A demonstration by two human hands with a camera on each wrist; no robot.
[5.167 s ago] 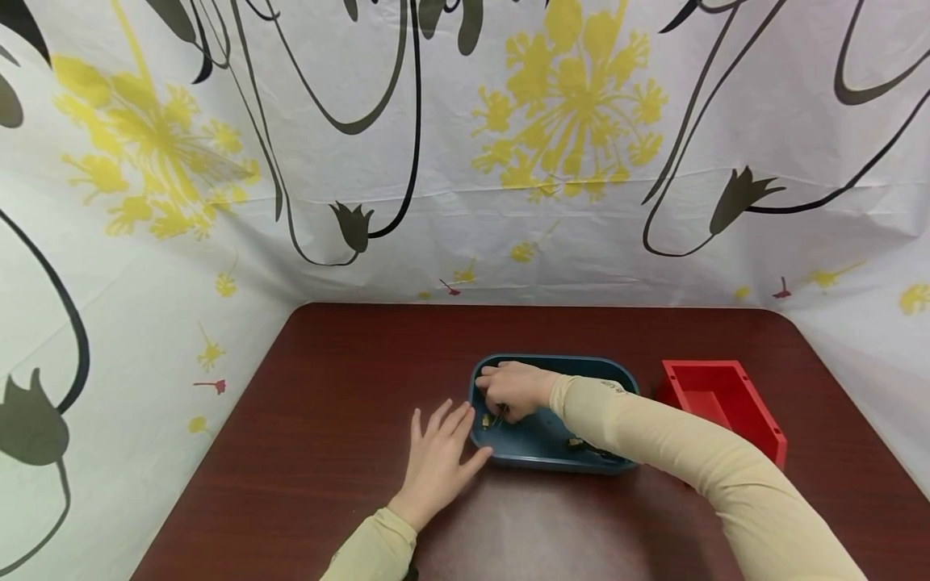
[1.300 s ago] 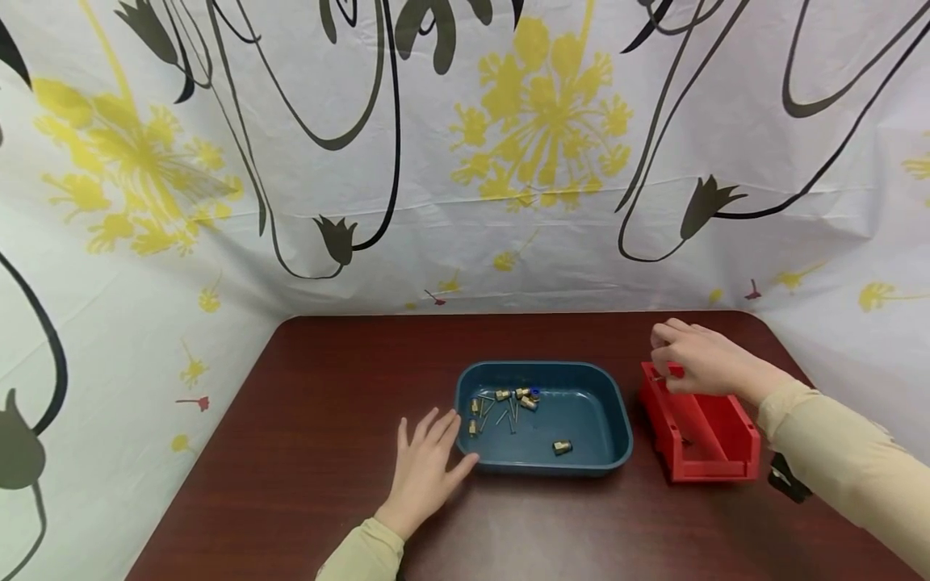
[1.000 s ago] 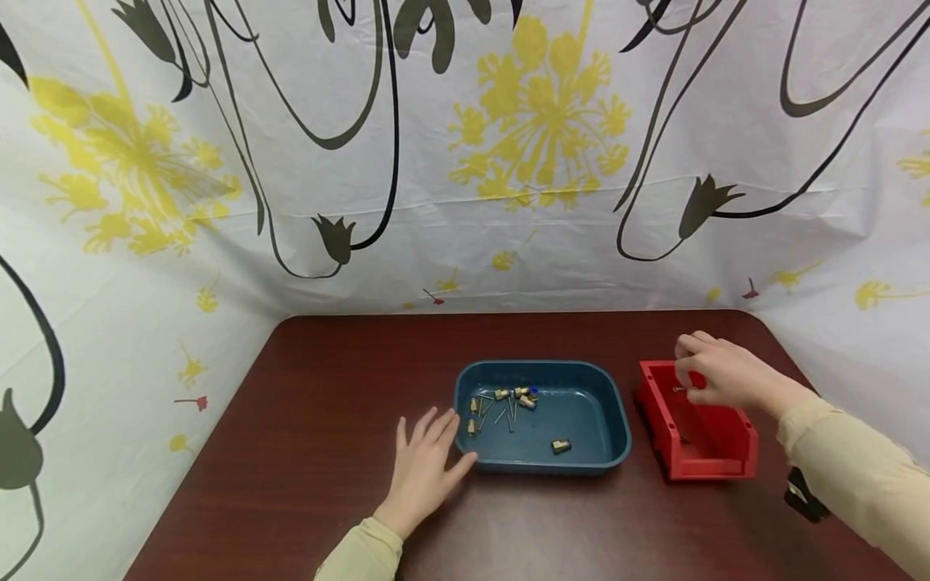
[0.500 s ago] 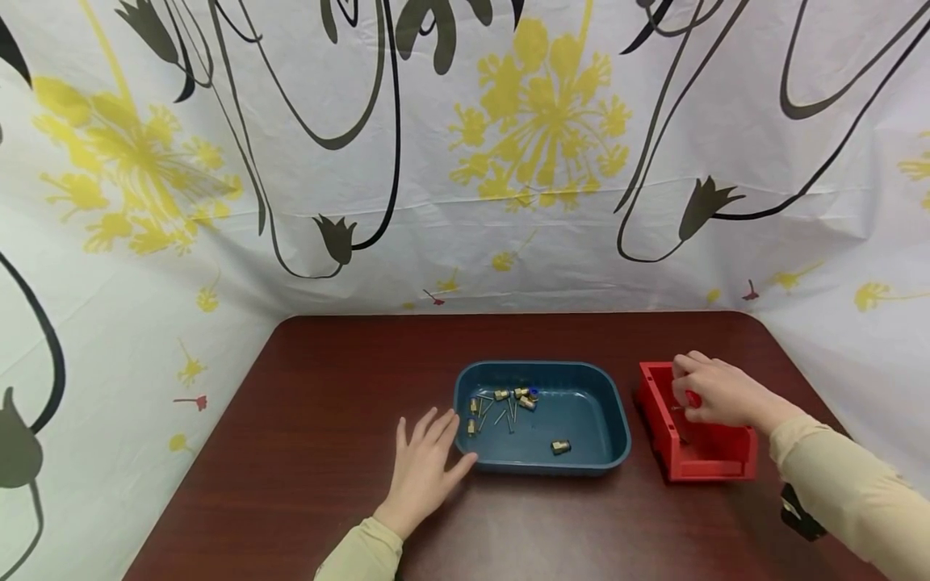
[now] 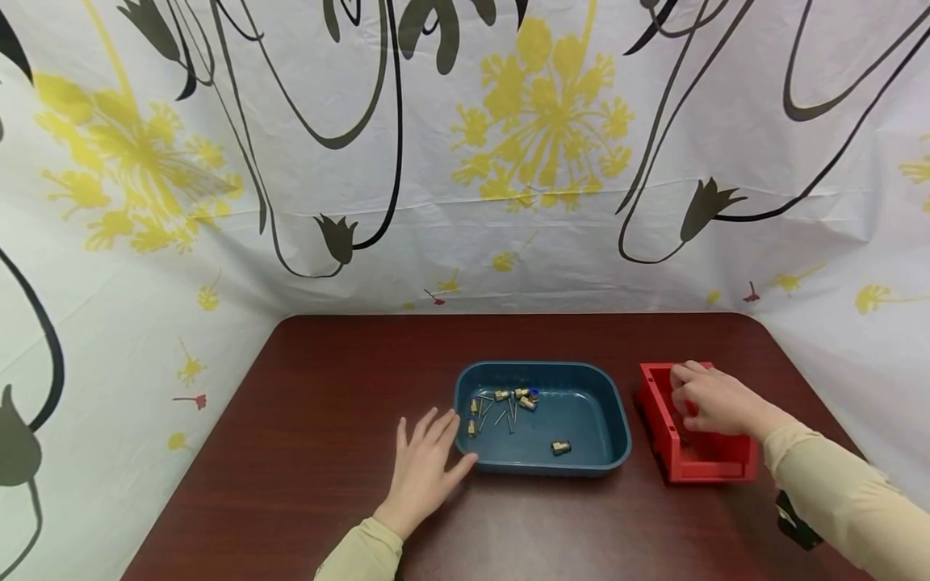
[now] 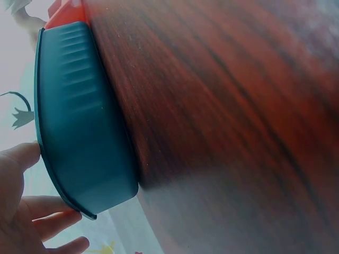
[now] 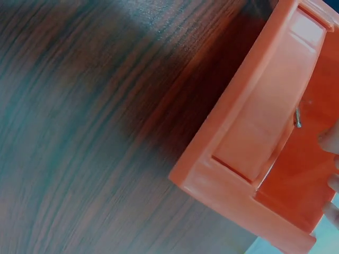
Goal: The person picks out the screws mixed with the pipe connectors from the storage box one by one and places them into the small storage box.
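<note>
My left hand (image 5: 425, 468) is spread beside the blue tray (image 5: 588, 461), its fingertips and thumb at the tray's left rim. In the tray lie thin silver screws (image 5: 501, 416), several brass fittings (image 5: 527, 403) and one fitting (image 5: 560, 447) apart near the front. My right hand (image 5: 715, 399) reaches down into the red bin (image 5: 715, 472), thumb and finger in a pinch; the screw between them is hidden in the head view. A loose screw (image 7: 298, 117) lies on the bin's floor in the right wrist view, left of the fingertips.
The bin stands to the right of the tray on the dark wooden table (image 5: 363, 387), a narrow gap between them. A patterned cloth (image 5: 407, 282) hangs behind the table's back edge. A black wrist device (image 5: 795, 520) sits under the right sleeve.
My right hand has moved from the tray to the bin with a screw and then lowered into it. My left hand stays at the tray's rim.
</note>
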